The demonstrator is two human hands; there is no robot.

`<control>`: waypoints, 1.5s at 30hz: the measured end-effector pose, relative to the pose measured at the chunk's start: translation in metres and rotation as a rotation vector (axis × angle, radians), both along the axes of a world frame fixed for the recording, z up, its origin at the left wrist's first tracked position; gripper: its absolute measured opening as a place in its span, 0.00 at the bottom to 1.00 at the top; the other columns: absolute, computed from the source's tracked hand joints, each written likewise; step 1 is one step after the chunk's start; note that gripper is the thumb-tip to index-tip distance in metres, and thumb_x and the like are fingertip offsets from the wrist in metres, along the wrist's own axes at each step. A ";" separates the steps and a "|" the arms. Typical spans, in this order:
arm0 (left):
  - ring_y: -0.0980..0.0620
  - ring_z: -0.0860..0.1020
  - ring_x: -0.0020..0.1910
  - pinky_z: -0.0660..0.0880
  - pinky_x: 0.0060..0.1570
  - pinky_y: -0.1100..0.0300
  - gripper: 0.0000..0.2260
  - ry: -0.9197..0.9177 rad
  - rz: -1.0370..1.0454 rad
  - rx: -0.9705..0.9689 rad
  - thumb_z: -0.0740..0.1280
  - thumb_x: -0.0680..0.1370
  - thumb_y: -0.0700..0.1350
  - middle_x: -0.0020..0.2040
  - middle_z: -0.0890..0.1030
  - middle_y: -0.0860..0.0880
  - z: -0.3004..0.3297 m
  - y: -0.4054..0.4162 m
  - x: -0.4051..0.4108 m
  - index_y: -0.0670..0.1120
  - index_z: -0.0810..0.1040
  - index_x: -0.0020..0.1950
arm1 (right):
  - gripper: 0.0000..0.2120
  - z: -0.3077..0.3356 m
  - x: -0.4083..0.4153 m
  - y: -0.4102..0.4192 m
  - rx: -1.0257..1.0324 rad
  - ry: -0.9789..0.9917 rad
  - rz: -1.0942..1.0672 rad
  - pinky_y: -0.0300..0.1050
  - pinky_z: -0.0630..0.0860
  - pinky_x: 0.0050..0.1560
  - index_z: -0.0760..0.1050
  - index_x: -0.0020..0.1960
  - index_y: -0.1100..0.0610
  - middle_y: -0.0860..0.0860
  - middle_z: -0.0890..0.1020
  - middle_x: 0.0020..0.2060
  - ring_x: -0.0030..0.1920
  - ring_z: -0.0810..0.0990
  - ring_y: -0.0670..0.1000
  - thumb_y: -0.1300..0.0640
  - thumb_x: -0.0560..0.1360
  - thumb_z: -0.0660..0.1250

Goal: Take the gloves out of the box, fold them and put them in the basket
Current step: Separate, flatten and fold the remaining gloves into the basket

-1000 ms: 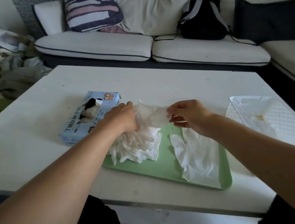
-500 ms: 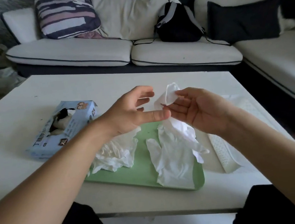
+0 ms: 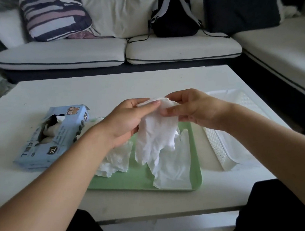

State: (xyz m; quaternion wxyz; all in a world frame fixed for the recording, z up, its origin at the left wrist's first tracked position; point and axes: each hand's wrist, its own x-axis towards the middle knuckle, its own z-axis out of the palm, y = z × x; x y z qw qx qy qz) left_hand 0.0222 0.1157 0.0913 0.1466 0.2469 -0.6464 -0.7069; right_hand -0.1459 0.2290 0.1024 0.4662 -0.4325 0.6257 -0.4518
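Note:
A white glove (image 3: pixel 156 132) hangs above the green tray (image 3: pixel 134 180), held at its cuff by both hands. My left hand (image 3: pixel 127 122) pinches the cuff's left side and my right hand (image 3: pixel 194 108) pinches its right side. Under it another glove (image 3: pixel 172 166) lies flat on the tray. A crumpled pile of gloves (image 3: pixel 115 160) sits on the tray's left part, partly hidden by my left forearm. The blue glove box (image 3: pixel 55 136) lies open-topped on the table to the left. The white perforated basket (image 3: pixel 225 141) stands right of the tray, partly behind my right arm.
The white table (image 3: pixel 106 88) stretches back toward a sofa (image 3: pixel 87 52) with cushions and a black backpack (image 3: pixel 172 16). Its front edge runs just above my knees.
The view has shifted. The glove went from the pile on the tray up into the air, and both hands now pinch its cuff as it hangs down.

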 end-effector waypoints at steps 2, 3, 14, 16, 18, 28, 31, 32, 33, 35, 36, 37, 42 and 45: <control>0.52 0.85 0.46 0.80 0.48 0.60 0.08 -0.006 0.016 -0.079 0.70 0.78 0.46 0.49 0.87 0.46 0.000 -0.002 -0.002 0.45 0.85 0.53 | 0.13 0.001 0.003 0.002 -0.040 -0.020 -0.007 0.51 0.78 0.58 0.81 0.53 0.65 0.59 0.84 0.48 0.50 0.83 0.58 0.60 0.71 0.75; 0.52 0.84 0.44 0.81 0.45 0.61 0.07 -0.017 0.021 -0.126 0.71 0.78 0.45 0.46 0.87 0.46 0.001 -0.003 -0.002 0.44 0.85 0.52 | 0.12 0.001 0.003 0.003 -0.047 -0.032 -0.022 0.50 0.79 0.53 0.81 0.50 0.65 0.58 0.83 0.45 0.47 0.82 0.57 0.58 0.70 0.75; 0.57 0.79 0.39 0.79 0.42 0.61 0.02 -0.139 0.176 -0.417 0.74 0.78 0.42 0.40 0.84 0.50 -0.015 -0.018 -0.012 0.49 0.85 0.45 | 0.07 -0.022 -0.011 -0.002 -0.045 0.153 -0.254 0.42 0.76 0.40 0.79 0.41 0.58 0.53 0.80 0.35 0.37 0.77 0.50 0.62 0.71 0.77; 0.55 0.80 0.40 0.81 0.46 0.53 0.03 0.031 0.302 -0.539 0.75 0.77 0.44 0.42 0.85 0.47 -0.015 -0.023 -0.020 0.50 0.85 0.44 | 0.08 -0.015 -0.013 -0.006 -0.308 0.298 -0.366 0.40 0.72 0.37 0.79 0.39 0.57 0.50 0.79 0.33 0.34 0.75 0.47 0.63 0.70 0.78; 0.57 0.82 0.43 0.81 0.48 0.55 0.02 0.229 0.345 -0.697 0.74 0.77 0.44 0.42 0.86 0.51 -0.008 -0.025 -0.025 0.49 0.85 0.45 | 0.08 0.000 -0.013 -0.006 -0.529 0.460 -0.404 0.35 0.73 0.37 0.78 0.40 0.57 0.46 0.80 0.33 0.34 0.76 0.43 0.63 0.70 0.78; 0.61 0.82 0.45 0.80 0.53 0.55 0.04 -0.448 -0.384 -0.976 0.75 0.77 0.48 0.46 0.86 0.57 -0.044 -0.014 0.007 0.52 0.87 0.50 | 0.09 -0.055 -0.010 0.011 0.030 0.881 0.254 0.28 0.72 0.38 0.80 0.40 0.49 0.42 0.81 0.35 0.35 0.79 0.39 0.58 0.70 0.79; 0.62 0.82 0.50 0.79 0.56 0.56 0.06 -0.567 -0.606 -0.961 0.74 0.78 0.49 0.50 0.86 0.58 -0.066 -0.001 0.011 0.52 0.86 0.53 | 0.05 -0.074 0.003 0.019 0.083 0.974 0.446 0.35 0.75 0.43 0.82 0.46 0.51 0.45 0.82 0.40 0.40 0.80 0.43 0.57 0.73 0.76; 0.61 0.82 0.50 0.78 0.56 0.55 0.06 -0.573 -0.633 -0.969 0.73 0.78 0.49 0.50 0.86 0.58 -0.070 0.003 0.011 0.52 0.86 0.54 | 0.05 -0.078 0.006 0.021 0.093 0.988 0.477 0.38 0.76 0.45 0.81 0.46 0.52 0.45 0.82 0.41 0.41 0.80 0.44 0.57 0.73 0.76; 0.60 0.82 0.50 0.79 0.55 0.55 0.06 -0.569 -0.641 -0.981 0.73 0.78 0.49 0.50 0.86 0.58 -0.073 0.006 0.010 0.52 0.86 0.54 | 0.05 -0.081 0.010 0.024 0.102 0.995 0.499 0.40 0.77 0.46 0.81 0.45 0.52 0.46 0.82 0.41 0.42 0.80 0.45 0.56 0.72 0.76; 0.58 0.82 0.50 0.79 0.54 0.53 0.05 -0.562 -0.645 -1.016 0.73 0.78 0.50 0.50 0.85 0.57 -0.080 0.011 0.010 0.53 0.86 0.53 | 0.06 -0.084 0.015 0.028 0.132 1.018 0.523 0.43 0.78 0.48 0.79 0.44 0.52 0.45 0.81 0.42 0.43 0.80 0.45 0.54 0.72 0.77; 0.57 0.82 0.49 0.79 0.53 0.52 0.05 -0.568 -0.657 -1.032 0.73 0.78 0.50 0.49 0.85 0.57 -0.084 0.012 0.011 0.53 0.85 0.52 | 0.07 -0.085 0.017 0.030 0.151 1.030 0.530 0.44 0.79 0.49 0.79 0.45 0.52 0.45 0.81 0.42 0.43 0.79 0.46 0.53 0.72 0.77; 0.56 0.82 0.49 0.80 0.52 0.51 0.04 -0.580 -0.673 -1.041 0.73 0.78 0.51 0.48 0.85 0.56 -0.087 0.013 0.011 0.53 0.85 0.51 | 0.08 -0.086 0.018 0.031 0.163 1.041 0.536 0.44 0.78 0.49 0.79 0.45 0.52 0.44 0.79 0.42 0.44 0.79 0.46 0.51 0.73 0.76; 0.51 0.82 0.48 0.80 0.51 0.49 0.05 -0.632 -0.701 -1.062 0.73 0.78 0.52 0.47 0.84 0.54 -0.088 0.014 0.009 0.52 0.84 0.51 | 0.08 -0.086 0.030 0.032 0.168 1.077 0.598 0.37 0.68 0.42 0.81 0.48 0.54 0.42 0.74 0.38 0.39 0.71 0.43 0.50 0.75 0.74; 0.55 0.82 0.46 0.81 0.49 0.51 0.13 -0.699 -0.741 -1.013 0.72 0.75 0.61 0.46 0.83 0.57 -0.084 0.015 0.007 0.53 0.85 0.48 | 0.09 -0.082 0.038 0.033 0.257 0.950 0.692 0.30 0.68 0.41 0.83 0.51 0.55 0.42 0.80 0.39 0.37 0.75 0.40 0.49 0.77 0.71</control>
